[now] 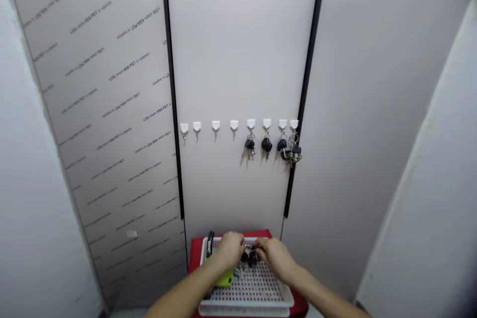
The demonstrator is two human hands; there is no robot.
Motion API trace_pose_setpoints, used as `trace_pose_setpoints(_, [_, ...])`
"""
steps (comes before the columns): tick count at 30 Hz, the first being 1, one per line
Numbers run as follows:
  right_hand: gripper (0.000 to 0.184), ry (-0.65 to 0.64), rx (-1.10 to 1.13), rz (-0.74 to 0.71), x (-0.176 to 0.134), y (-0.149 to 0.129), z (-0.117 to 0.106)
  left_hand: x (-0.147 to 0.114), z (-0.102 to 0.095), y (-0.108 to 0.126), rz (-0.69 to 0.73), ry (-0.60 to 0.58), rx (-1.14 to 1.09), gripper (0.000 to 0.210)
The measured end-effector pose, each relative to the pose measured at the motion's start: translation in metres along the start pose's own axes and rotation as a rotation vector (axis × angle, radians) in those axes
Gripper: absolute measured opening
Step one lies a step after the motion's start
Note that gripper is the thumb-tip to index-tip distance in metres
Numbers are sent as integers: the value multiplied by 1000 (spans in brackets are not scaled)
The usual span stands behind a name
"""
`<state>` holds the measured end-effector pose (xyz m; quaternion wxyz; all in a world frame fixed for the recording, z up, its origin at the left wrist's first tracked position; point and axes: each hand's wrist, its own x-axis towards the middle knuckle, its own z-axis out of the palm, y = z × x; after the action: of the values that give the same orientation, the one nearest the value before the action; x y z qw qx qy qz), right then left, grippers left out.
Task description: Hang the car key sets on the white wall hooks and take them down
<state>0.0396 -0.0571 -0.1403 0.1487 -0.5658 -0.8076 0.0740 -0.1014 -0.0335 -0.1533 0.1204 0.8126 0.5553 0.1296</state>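
Both hands meet over a white perforated plastic basket (261, 285) at the bottom of the view. My left hand (231, 248) is closed, its fingertips at a bunch of dark keys (250, 257). From the other side my right hand (275, 254) pinches the same bunch, which hangs between the two hands above the basket floor. Beside my left forearm, a yellow-green item (225, 279) lies in the basket, partly hidden by the arm. A black strap (210, 243) rests over the basket's far left corner.
White adhesive hooks (234, 124) run in a row across the pale panel. Key bunches (266, 145) hang from the hooks on the right, the rightmost by the black door handle (309, 59). A red surface (196, 253) supports the basket. Walls stand close on both sides.
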Motion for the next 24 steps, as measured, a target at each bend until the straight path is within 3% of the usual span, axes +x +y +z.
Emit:
trace_pose_setpoints(6, [23,-86,-60,-12,-11,4,10,-2,5,5,5,-73,44,24])
trace_pose_setpoints(8, [23,-166,-67,-32,-5,7,-1,1,-6,10,15,-81,51,23])
trace_pose_setpoints(10, [23,-187,-38,-65,8,10,-26,10,-28,17,40,-20,29,22])
trace_pose_setpoints(12, [23,-33,17,-73,29,11,-63,27,-61,28,65,136,-38,23])
trace_pose_setpoints(15, [34,489,88,46,65,7,-127,58,-117,50,67,519,-170,30])
trace_pose_setpoints(17, [39,717,71,127,86,2,-161,79,-149,64,-29,718,-247,37])
trace_pose_setpoints(19, [43,798,39,214,102,-4,-180,95,-168,76,-106,765,-289,42])
trace_pose_setpoints(24, [35,713,10,383,117,-11,-190,113,-178,85,-195,634,-253,26])
